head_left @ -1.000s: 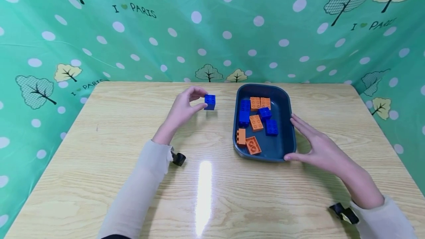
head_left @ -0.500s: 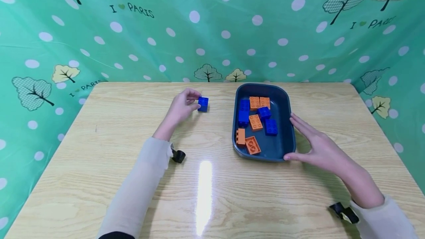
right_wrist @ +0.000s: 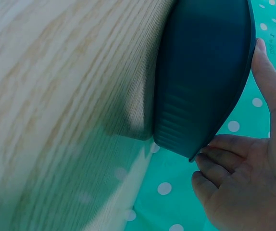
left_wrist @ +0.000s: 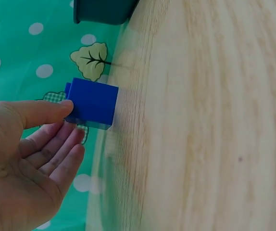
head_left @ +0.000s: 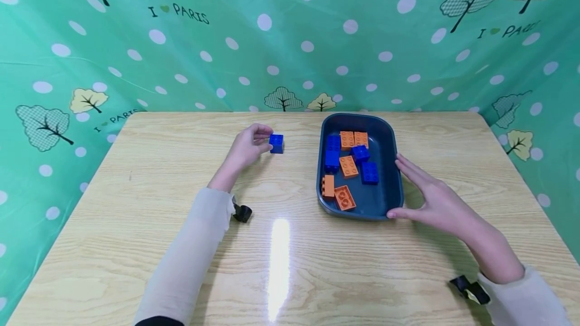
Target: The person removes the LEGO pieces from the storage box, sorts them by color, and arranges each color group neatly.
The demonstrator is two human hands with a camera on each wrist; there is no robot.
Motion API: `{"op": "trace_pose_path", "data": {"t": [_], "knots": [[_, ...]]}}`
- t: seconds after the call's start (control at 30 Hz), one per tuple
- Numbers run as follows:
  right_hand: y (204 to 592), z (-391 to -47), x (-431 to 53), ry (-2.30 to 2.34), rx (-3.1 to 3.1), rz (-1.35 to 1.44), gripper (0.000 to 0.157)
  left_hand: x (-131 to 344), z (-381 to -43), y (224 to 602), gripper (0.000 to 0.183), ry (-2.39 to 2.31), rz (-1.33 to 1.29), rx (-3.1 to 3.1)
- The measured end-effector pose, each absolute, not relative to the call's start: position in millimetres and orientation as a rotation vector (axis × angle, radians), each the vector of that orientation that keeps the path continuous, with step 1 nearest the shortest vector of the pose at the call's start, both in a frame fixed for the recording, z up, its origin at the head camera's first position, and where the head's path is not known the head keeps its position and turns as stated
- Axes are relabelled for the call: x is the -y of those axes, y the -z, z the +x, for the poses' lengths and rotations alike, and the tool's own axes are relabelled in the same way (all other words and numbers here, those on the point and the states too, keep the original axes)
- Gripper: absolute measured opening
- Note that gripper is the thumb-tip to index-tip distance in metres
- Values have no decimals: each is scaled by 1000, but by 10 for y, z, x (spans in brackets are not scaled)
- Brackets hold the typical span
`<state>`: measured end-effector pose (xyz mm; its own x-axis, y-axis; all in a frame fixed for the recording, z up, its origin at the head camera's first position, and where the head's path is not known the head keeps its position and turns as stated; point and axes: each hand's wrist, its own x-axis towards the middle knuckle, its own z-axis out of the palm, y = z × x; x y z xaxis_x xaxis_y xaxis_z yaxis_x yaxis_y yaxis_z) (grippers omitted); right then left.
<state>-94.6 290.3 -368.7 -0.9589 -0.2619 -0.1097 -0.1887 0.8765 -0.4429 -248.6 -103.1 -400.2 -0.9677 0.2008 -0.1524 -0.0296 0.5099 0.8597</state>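
Over the tabletop (head_left: 371, 275), both arms (head_left: 183, 255) slant forward and inward; a dark box (head_left: 373, 200) stands between the hands, the right hand (head_left: 429, 199), thumb and fingers (head_left: 414, 171) spread, touching its right rim; the left hand (head_left: 246, 148) pinches a blue block (head_left: 276, 144) left of the box

Near the far edge of the table (head_left: 344, 270), we see one block (head_left: 276, 144) left of a box (head_left: 376, 197) holding other blocks (head_left: 349, 166).
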Motion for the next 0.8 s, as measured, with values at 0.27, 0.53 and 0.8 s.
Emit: {"op": "trace_pose_path", "data": {"t": [0.27, 0.53, 0.8], "knots": [[3690, -949, -2904, 652, -2878, -342, 114, 1048, -2488, 4024, 42, -1406, 157, -2546], [3698, -950, -2905, 650, -2881, -348, 114, 1044, -2465, 3993, 43, -1408, 171, -2573], [3698, -946, -2907, 653, -2883, -353, 113, 995, -2462, 3914, 46, -1513, 238, -2582]]}}
